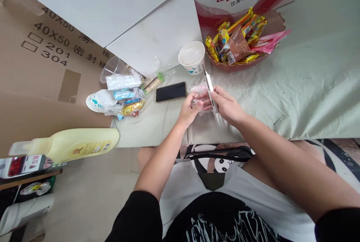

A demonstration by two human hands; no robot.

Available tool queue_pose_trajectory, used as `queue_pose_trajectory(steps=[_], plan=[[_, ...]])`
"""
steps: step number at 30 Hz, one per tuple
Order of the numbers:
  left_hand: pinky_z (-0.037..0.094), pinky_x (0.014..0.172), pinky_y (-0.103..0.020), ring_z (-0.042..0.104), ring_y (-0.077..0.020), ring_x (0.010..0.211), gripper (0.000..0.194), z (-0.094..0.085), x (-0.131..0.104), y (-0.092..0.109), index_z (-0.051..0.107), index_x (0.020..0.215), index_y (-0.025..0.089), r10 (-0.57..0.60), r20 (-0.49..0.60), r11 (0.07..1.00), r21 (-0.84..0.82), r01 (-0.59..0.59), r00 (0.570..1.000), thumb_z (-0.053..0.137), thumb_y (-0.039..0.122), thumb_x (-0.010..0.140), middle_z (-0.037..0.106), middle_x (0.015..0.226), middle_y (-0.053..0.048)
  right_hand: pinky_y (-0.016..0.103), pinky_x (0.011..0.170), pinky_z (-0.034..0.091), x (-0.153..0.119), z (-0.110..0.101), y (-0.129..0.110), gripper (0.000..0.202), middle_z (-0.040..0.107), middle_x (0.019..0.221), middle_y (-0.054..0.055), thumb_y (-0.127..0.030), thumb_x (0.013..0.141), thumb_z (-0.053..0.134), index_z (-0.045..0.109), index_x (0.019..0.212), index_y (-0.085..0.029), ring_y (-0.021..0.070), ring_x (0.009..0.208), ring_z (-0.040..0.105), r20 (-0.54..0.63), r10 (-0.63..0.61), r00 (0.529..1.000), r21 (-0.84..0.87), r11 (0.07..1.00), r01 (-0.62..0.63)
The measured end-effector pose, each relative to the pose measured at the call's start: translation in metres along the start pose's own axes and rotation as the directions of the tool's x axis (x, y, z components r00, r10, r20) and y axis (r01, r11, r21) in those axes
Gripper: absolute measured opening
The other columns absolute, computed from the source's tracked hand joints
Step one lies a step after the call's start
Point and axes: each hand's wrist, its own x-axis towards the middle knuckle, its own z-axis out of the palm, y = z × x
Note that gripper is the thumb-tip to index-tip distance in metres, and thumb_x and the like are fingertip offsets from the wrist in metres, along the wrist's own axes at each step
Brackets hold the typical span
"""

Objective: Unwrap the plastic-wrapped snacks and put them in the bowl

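My right hand (pixel 226 104) is closed round a slim white and grey tool (pixel 210 88), which points up towards a white paper cup (pixel 192 57). Close beside it, my left hand (pixel 192 107) pinches crinkled clear plastic wrapping (pixel 201 93). Part of the wrapping lies between the two hands. A black phone (pixel 171 92) rests on the pale green cloth to the left of my hands. Behind them stands a reddish clear bowl (pixel 274 20) heaped with snacks in yellow, brown and pink wrappers.
Wrapped packets (pixel 123 81) and a green-edged snack pack (pixel 153 83) lie on the left. A pale yellow bottle (pixel 84 143) lies at the lower left, near a large brown carton (pixel 67 58). White boxes (pixel 157 28) stand at the back.
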Motion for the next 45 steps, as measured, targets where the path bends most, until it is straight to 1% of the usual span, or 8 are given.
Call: queue_pose_trajectory(steps=[8, 14, 19, 26, 32, 35, 40, 45], plan=[[0.046, 0.069, -0.028, 0.063, -0.02, 0.09, 0.055, 0.001, 0.001, 0.001, 0.063, 0.1, 0.024, 0.042, -0.032, 0.998, 0.056, -0.04, 0.999, 0.07, 0.073, 0.077, 0.067, 0.109, -0.006, 0.036, 0.085, 0.059, 0.004, -0.002, 0.004, 0.028, 0.07, 0.103, 0.004, -0.053, 0.091, 0.059, 0.056, 0.095, -0.026, 0.0183, 0.094, 0.07, -0.119, -0.031, 0.992, 0.002, 1.0, 0.031], [0.053, 0.092, -0.034, 0.068, -0.0225, 0.111, 0.08, -0.001, 0.002, 0.009, 0.032, 0.146, 0.034, 0.042, -0.265, 0.999, -0.007, -0.046, 0.963, 0.078, 0.051, 0.082, 0.066, 0.128, -0.009, 0.027, 0.049, 0.038, 0.0, -0.007, -0.002, 0.026, 0.064, 0.08, 0.002, -0.047, 0.093, 0.052, 0.058, 0.085, -0.023, 0.011, 0.054, 0.047, -0.189, 0.009, 0.982, -0.103, 0.994, -0.029], [0.055, 0.096, -0.034, 0.064, -0.0248, 0.124, 0.06, -0.006, 0.008, 0.019, 0.051, 0.122, 0.027, 0.102, -0.278, 0.994, 0.055, -0.09, 0.955, 0.081, 0.052, 0.077, 0.066, 0.129, -0.009, 0.027, 0.049, 0.031, -0.002, -0.007, -0.007, 0.023, 0.053, 0.063, -0.002, -0.04, 0.09, 0.055, 0.059, 0.076, -0.022, 0.0113, 0.051, 0.041, -0.139, 0.046, 0.989, -0.332, 0.939, -0.091], [0.058, 0.085, -0.032, 0.059, -0.0205, 0.126, 0.047, -0.04, 0.012, 0.046, 0.049, 0.118, 0.035, 0.022, -0.475, 0.975, -0.184, -0.124, 0.88, 0.076, 0.049, 0.082, 0.062, 0.138, 0.0, 0.03, 0.054, 0.035, -0.007, -0.014, -0.026, 0.027, 0.052, 0.055, -0.001, -0.032, 0.089, 0.051, 0.063, 0.068, -0.021, 0.0147, 0.051, 0.047, -0.086, 0.171, 0.982, -0.634, 0.75, -0.186], [0.055, 0.076, -0.029, 0.067, -0.0188, 0.1, 0.063, -0.015, -0.021, 0.022, 0.043, 0.109, 0.029, -0.127, -0.35, 0.954, -0.298, 0.018, 0.928, 0.086, 0.047, 0.067, 0.065, 0.116, -0.002, 0.04, 0.073, 0.046, -0.006, -0.04, -0.029, 0.033, 0.075, 0.102, 0.014, -0.03, 0.091, 0.048, 0.074, 0.109, -0.019, 0.0329, 0.092, 0.066, -0.299, -0.216, 0.93, -0.926, 0.302, -0.227], [0.054, 0.08, -0.032, 0.066, -0.0176, 0.092, 0.051, -0.006, -0.037, 0.011, 0.043, 0.105, 0.026, -0.126, -0.309, 0.992, -0.037, 0.121, 0.943, 0.079, 0.046, 0.076, 0.063, 0.106, -0.002, 0.051, 0.088, 0.048, -0.005, -0.045, -0.023, 0.039, 0.071, 0.12, 0.019, -0.021, 0.088, 0.046, 0.071, 0.118, -0.016, 0.0388, 0.108, 0.064, -0.206, -0.355, 0.912, -0.966, 0.222, -0.132], [0.044, 0.11, -0.042, 0.052, -0.0281, 0.135, 0.059, -0.03, -0.039, 0.013, 0.048, 0.125, 0.024, 0.266, -0.328, 0.898, 0.427, -0.109, 0.907, 0.078, 0.041, 0.077, 0.055, 0.139, -0.012, 0.05, 0.098, 0.05, -0.007, -0.037, -0.013, 0.05, 0.07, 0.122, 0.015, -0.016, 0.076, 0.049, 0.066, 0.123, -0.017, 0.0332, 0.113, 0.064, 0.2, -0.352, 0.914, -0.869, 0.368, 0.331], [0.052, 0.095, -0.037, 0.066, -0.0238, 0.112, 0.056, -0.045, -0.024, 0.01, 0.056, 0.124, 0.023, 0.162, -0.184, 0.913, 0.401, -0.076, 0.969, 0.079, 0.03, 0.074, 0.066, 0.127, -0.01, 0.052, 0.099, 0.048, -0.008, -0.016, 0.003, 0.059, 0.07, 0.121, 0.016, -0.023, 0.079, 0.052, 0.058, 0.137, -0.014, 0.0331, 0.112, 0.063, 0.473, -0.279, 0.836, -0.726, 0.414, 0.549]])
